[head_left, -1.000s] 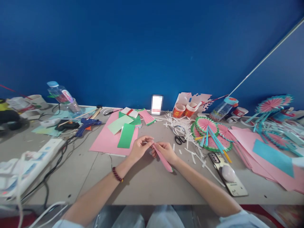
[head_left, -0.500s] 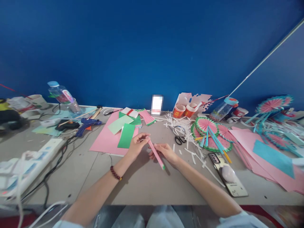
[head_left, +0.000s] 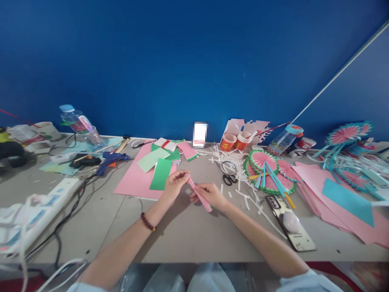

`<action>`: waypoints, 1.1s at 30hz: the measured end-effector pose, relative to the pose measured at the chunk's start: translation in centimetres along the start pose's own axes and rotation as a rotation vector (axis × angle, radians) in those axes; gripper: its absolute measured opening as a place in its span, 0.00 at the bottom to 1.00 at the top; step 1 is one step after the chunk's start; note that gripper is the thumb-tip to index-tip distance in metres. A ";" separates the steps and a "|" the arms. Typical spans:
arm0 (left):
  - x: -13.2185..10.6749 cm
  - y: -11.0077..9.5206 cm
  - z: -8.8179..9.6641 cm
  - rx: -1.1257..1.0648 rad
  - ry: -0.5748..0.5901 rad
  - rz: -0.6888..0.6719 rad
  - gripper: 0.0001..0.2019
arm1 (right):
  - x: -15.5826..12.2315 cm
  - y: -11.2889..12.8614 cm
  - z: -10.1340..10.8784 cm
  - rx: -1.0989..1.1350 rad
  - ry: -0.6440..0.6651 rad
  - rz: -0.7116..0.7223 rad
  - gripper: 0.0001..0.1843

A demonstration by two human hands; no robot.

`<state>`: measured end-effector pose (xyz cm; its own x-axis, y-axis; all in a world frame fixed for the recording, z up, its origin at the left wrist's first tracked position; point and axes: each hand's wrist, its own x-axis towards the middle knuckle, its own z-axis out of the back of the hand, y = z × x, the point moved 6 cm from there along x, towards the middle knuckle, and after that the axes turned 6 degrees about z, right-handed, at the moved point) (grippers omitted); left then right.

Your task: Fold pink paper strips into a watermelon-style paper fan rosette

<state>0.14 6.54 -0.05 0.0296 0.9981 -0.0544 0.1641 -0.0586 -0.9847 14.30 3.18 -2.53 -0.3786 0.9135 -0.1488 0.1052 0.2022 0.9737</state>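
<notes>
A narrow folded pink paper strip (head_left: 199, 196) with a green tip is held between both hands just above the grey table (head_left: 188, 231). My left hand (head_left: 174, 185) pinches its upper end, and a dark red bead bracelet sits on that wrist. My right hand (head_left: 210, 195) grips the strip's middle from the right, fingers curled around it. The strip slants down to the right.
Pink and green paper sheets (head_left: 142, 172) lie behind my hands. Scissors (head_left: 229, 178), white paper scraps, red paper cups (head_left: 234, 142), pink-green paper fans (head_left: 267, 170) and a phone (head_left: 290, 223) are to the right. A blue glue gun (head_left: 109, 159), cables, a power strip (head_left: 45, 207) and a water bottle (head_left: 77, 123) are left.
The strip has been turned and drawn in between the hands; less of it sticks out below my right hand than a second ago. Both hands stay nearly in place.
</notes>
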 end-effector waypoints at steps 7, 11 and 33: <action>1.2 0.3 1.8 -0.045 -0.096 -0.019 0.14 | -0.3 0.0 -0.3 0.142 0.088 -0.081 0.29; 1.8 0.3 2.6 -0.075 -0.136 -0.026 0.16 | -0.3 0.0 -0.2 0.134 0.118 -0.081 0.26; 2.4 -0.6 4.0 -0.111 -0.188 0.000 0.20 | -0.4 -0.2 -0.3 -0.068 0.157 0.033 0.23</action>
<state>-3.79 9.05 -0.26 -0.1528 0.9837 -0.0950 0.2725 -0.0505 -0.9608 14.18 2.66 -2.62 -0.5160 0.8515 -0.0930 0.0598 0.1441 0.9878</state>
